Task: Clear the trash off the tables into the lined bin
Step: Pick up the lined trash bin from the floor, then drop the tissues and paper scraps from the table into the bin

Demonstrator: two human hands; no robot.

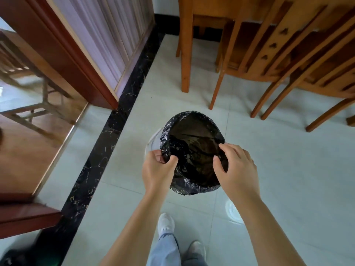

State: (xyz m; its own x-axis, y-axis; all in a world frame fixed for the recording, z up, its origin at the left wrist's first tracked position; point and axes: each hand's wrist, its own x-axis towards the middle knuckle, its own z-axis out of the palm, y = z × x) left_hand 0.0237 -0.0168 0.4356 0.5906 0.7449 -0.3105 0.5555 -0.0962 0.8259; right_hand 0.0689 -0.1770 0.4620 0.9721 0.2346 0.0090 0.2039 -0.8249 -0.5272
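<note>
A white bin [154, 138] stands on the tiled floor in the middle of the head view, with a black plastic liner [194, 139] spread over its mouth. My left hand [157, 169] pinches the liner's edge at the bin's left rim. My right hand [237, 169] grips the liner at the near right rim, fingers curled over the edge. The liner's inside looks dark and I see no trash in it. Most of the bin's wall is hidden by the liner and my hands.
Wooden chairs [269, 60] and a table leg [185, 54] stand beyond the bin at the upper right. A dark marble floor strip [107, 141] runs diagonally on the left beside a wooden door frame [63, 54]. A round white floor drain [233, 211] lies near my feet.
</note>
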